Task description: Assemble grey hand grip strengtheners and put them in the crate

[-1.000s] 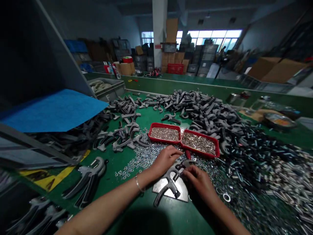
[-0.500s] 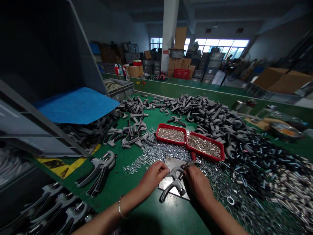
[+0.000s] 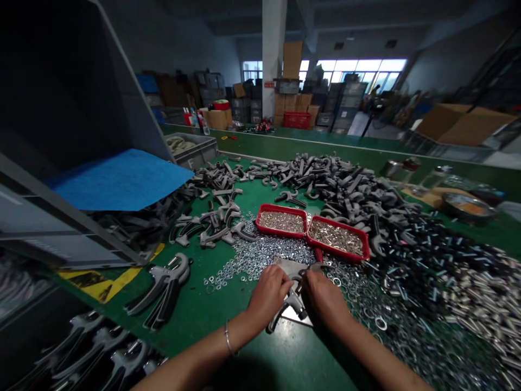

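The left hand (image 3: 267,290) and right hand (image 3: 325,298) curl in beside a grey plier-style handle (image 3: 293,302), probably laid on the metal plate (image 3: 300,318) for firm backing over the desk (image 3: 199,320), though what either grasps I cannot tell.

one flat silvery metal plate (image 3: 291,314) lies beneath one curved grey-and-black clamp-like piece (image 3: 293,302), one bare left hand (image 3: 267,289) and one bare right hand (image 3: 324,297). beyond the plate, two red rectangular plastic trays (image 3: 340,252), plus small silvery rings (image 3: 260,252) too many to count. left of the plate, one grey-and-black two-handled clamp (image 3: 161,273) and one flat blue sheet (image 3: 126,182).
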`<state>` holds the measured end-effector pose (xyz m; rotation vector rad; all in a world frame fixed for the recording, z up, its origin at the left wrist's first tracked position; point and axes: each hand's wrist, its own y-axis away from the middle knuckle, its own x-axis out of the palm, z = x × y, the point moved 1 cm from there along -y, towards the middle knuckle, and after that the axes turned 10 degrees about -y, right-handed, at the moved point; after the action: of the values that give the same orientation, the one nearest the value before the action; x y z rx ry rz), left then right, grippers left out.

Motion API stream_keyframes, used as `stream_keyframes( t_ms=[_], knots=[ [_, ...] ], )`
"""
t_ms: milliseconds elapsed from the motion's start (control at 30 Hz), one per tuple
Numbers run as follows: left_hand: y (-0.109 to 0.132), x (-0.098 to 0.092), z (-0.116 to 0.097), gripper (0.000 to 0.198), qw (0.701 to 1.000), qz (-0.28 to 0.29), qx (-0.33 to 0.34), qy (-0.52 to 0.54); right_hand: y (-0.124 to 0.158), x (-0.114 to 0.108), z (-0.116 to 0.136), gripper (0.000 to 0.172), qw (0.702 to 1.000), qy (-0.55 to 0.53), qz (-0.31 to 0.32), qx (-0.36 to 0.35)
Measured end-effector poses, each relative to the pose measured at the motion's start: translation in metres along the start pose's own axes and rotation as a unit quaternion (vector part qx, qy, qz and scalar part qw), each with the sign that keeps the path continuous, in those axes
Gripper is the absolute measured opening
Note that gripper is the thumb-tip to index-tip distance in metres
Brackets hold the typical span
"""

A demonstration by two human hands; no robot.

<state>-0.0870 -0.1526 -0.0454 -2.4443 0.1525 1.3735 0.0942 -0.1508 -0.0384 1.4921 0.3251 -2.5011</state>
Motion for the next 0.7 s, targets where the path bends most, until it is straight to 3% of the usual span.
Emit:
stream_keyframes(
  t_ms=[133,233,333,433,533,600,700],
  knots=[
    [0.001,0.005,0.0,0.014,1.0,-0.022,0.008,-0.021,0.014,-0.016,-0.01,0.009,0.999,0.029,-0.008,-0.017],
    [0.003,0.006,0.002,0.013,0.997,-0.018,0.062,-0.051,0.028,-0.026,-0.03,0.016,0.992,0.118,-0.048,0.01],
    [0.005,0.004,0.003,0.013,0.993,-0.01,0.102,-0.056,0.036,-0.025,-0.044,0.023,0.987,0.153,-0.035,0.022],
    [0.006,0.002,0.003,0.015,0.997,-0.012,0.071,-0.022,0.035,-0.026,-0.046,0.022,0.995,0.084,-0.042,0.033],
    [0.006,0.003,0.003,0.016,0.998,-0.01,0.057,-0.008,0.036,-0.035,-0.041,0.016,0.992,-0.094,-0.043,0.068],
    [0.006,0.005,0.003,0.015,0.997,-0.007,0.068,-0.029,0.042,-0.043,-0.034,0.018,0.978,-0.189,-0.033,0.082],
    [0.004,0.006,0.004,0.016,0.985,0.003,0.14,-0.101,0.053,-0.051,-0.023,0.025,0.973,-0.212,0.009,0.094]
  ],
)
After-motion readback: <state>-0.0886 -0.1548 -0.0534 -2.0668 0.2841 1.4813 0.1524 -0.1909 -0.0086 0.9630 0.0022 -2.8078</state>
